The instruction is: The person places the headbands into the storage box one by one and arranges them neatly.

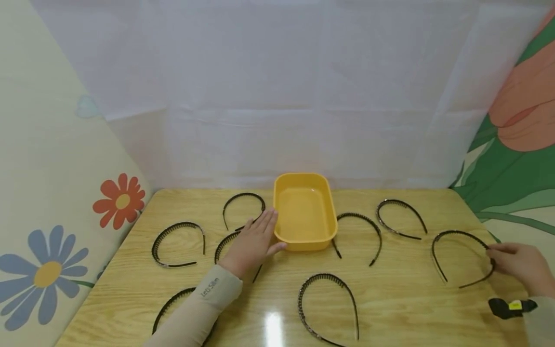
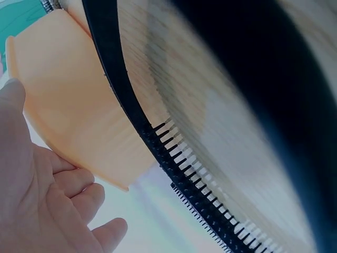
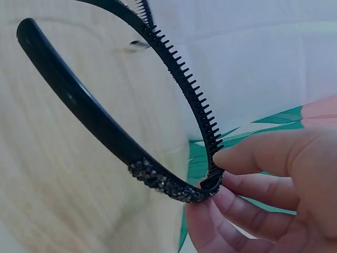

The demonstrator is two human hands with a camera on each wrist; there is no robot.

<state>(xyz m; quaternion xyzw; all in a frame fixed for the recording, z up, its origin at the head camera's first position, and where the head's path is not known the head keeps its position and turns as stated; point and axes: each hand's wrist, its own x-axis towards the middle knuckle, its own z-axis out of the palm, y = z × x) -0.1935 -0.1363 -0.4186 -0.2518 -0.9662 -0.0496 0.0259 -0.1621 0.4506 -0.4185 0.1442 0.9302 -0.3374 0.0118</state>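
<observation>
My left hand (image 1: 251, 243) lies against the left side of a yellow plastic box (image 1: 305, 246), fingers stretched along its rim. The left wrist view shows the fingertips at the box wall (image 2: 79, 100), with a black toothed headband (image 2: 121, 87) close by. At the right, my right hand (image 1: 520, 265) pinches a black headband (image 1: 455, 232) by its side between thumb and fingers. In the right wrist view this headband (image 3: 79, 103) has comb teeth along the inside and glittery dark stones on the outside.
Several similar headbands lie spread over the wooden table (image 1: 260, 313), among them one at front centre (image 1: 323, 276), one at far left (image 1: 178, 225) and one at back right (image 1: 399, 201). Another headband (image 1: 171, 303) is partly under my left sleeve. A white sheet (image 1: 238, 96) hangs behind the table.
</observation>
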